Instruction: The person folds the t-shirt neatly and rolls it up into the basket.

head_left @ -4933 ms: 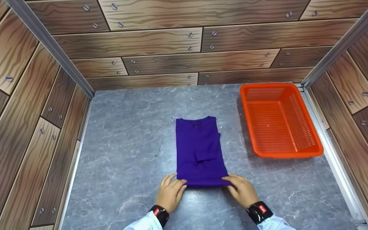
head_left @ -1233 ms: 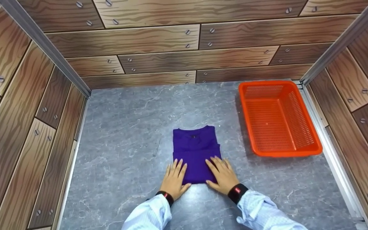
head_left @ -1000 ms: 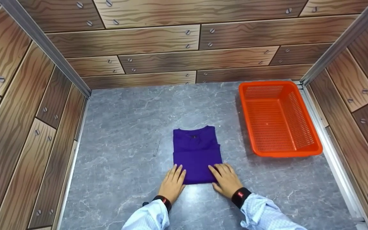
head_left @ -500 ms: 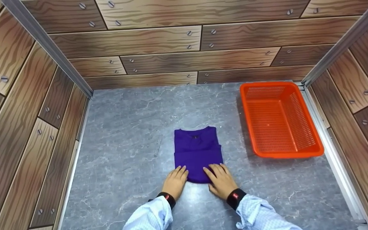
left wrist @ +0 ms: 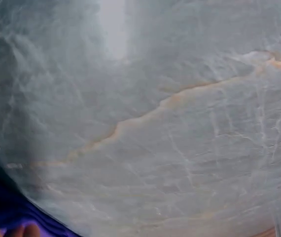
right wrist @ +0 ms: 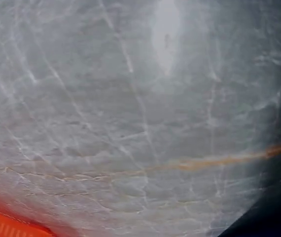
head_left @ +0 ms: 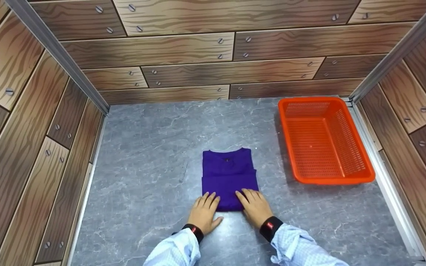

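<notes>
A purple shirt (head_left: pixel 229 184) lies folded on the grey marbled surface, its neckline pointing away and its lower part folded up over the front. My left hand (head_left: pixel 203 212) rests on the near left corner with fingers stretched out and thumb apart on the surface side. On the near right corner my right hand (head_left: pixel 255 207) lies with its fingers extended over the cloth. In the left wrist view a bit of the purple shirt (left wrist: pixel 17 210) and some fingertips (left wrist: pixel 29 231) show at the lower left corner. The right wrist view shows mostly bare surface.
An orange perforated basket (head_left: pixel 294 162) stands at the right, beside the right wall; its edge (right wrist: pixel 12 227) enters the right wrist view. Wood-patterned walls (head_left: pixel 183 74) enclose the surface (head_left: pixel 142 155) at the back and both sides.
Earlier both hands pinched the shirt's near edge; its lower part has since been folded upward, making it shorter. The hands then slid back toward the near edge. Lately the left thumb has spread outward.
</notes>
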The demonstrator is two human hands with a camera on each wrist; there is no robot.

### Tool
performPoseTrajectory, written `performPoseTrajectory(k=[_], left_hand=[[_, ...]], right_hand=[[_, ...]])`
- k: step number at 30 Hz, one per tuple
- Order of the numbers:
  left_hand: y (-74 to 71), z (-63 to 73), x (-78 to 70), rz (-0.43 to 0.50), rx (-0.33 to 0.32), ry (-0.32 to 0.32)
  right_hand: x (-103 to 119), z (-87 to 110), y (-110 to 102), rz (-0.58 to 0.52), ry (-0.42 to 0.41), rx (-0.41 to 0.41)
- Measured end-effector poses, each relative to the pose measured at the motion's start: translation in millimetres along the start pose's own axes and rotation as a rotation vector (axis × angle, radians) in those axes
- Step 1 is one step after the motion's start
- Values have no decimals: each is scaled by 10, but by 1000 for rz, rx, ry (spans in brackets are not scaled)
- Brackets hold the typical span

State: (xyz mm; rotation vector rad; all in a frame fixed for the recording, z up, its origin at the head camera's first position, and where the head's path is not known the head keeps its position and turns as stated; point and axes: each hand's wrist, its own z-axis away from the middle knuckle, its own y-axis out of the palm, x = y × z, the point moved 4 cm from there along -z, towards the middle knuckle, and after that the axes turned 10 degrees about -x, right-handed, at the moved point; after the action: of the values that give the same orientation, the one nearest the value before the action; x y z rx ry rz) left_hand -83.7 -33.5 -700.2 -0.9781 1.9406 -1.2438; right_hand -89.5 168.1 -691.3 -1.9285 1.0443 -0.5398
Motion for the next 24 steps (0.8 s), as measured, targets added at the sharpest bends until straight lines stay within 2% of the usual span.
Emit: performPoseTrajectory(k=[2,6,8,15,20,24], left_hand=[[35,4,-5,-18,-17,-10],[32,-37,4,-37,-123,-41],[2,-61,9,-43,-151,-39],[-157,-129,41,-44,-145,31],[-262,-151,62,-32,-192,85],[-322,-138,104,3,-227,87]], right_hand=[[-6,-6,-20,-20,3,2],[-38,-29,-76,-46,6,-6],[-63,-31,-107,-48,6,-10],[-141,-27,-243,-56,37,5],[-207,-14,-310,-120,82,-1],[-268,8,-369,-183,112,-28]])
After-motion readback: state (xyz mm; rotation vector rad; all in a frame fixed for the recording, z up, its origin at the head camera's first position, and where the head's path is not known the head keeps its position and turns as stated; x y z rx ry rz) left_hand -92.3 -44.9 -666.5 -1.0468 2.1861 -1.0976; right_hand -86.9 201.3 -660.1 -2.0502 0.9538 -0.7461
